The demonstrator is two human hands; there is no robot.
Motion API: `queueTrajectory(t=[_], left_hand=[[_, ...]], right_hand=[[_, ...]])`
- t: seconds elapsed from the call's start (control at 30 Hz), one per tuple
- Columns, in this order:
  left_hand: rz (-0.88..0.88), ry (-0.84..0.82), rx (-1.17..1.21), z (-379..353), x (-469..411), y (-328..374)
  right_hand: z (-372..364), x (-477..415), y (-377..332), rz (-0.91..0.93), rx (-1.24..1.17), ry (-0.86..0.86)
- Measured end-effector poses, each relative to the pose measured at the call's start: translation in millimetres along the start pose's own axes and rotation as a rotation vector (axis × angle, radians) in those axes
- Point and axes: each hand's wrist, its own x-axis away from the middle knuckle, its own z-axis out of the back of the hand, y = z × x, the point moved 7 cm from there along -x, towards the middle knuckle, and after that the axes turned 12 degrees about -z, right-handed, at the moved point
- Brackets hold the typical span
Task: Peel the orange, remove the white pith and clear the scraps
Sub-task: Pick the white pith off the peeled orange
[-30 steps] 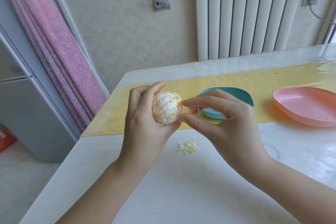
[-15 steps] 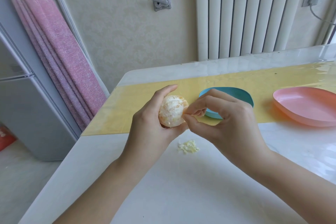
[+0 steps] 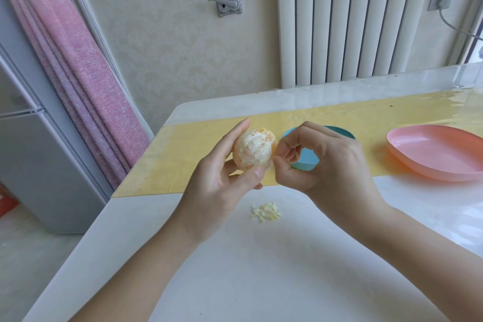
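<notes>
A peeled orange [image 3: 254, 148], still mostly coated in white pith, is held up above the table in my left hand [image 3: 224, 180], thumb under it and fingers behind. My right hand [image 3: 324, 162] is at the fruit's right side, with thumb and forefinger pinched together against the pith there. A small heap of pale pith scraps [image 3: 266, 212] lies on the white table [image 3: 261, 269] just below the hands.
A teal bowl [image 3: 305, 159] sits on the yellow mat [image 3: 183, 159] behind my right hand, partly hidden by it. A pink dish [image 3: 439, 154] stands at the right. The table's left edge drops to the floor, with a fridge and pink curtain beyond.
My left hand has turned the orange and shifted it a little right and up. My right hand's pinch has moved down along the fruit's right side.
</notes>
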Motion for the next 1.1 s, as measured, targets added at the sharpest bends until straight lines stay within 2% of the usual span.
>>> queueTrajectory(t=[0.4, 0.57, 0.83, 1.1], left_hand=[[0.061, 0.089, 0.132, 8.5, -5.0, -6.4], [0.155, 0.14, 0.331, 8.5, -4.7, -11.8], [0.424, 0.509, 0.713, 18.3, -0.1, -30.3], [0.611, 0.493, 0.901, 14.2, 8.0, -41.7]], right_hand=[[-7.6, 4.0, -2.3, 0.009, -0.03, -0.058], [-14.1, 4.7, 0.1, 0.006, -0.001, -0.125], [-44.2, 13.0, 26.1, -0.09, 0.212, -0.498], [-46.4, 14.5, 33.1, -0.178, 0.309, -0.537]])
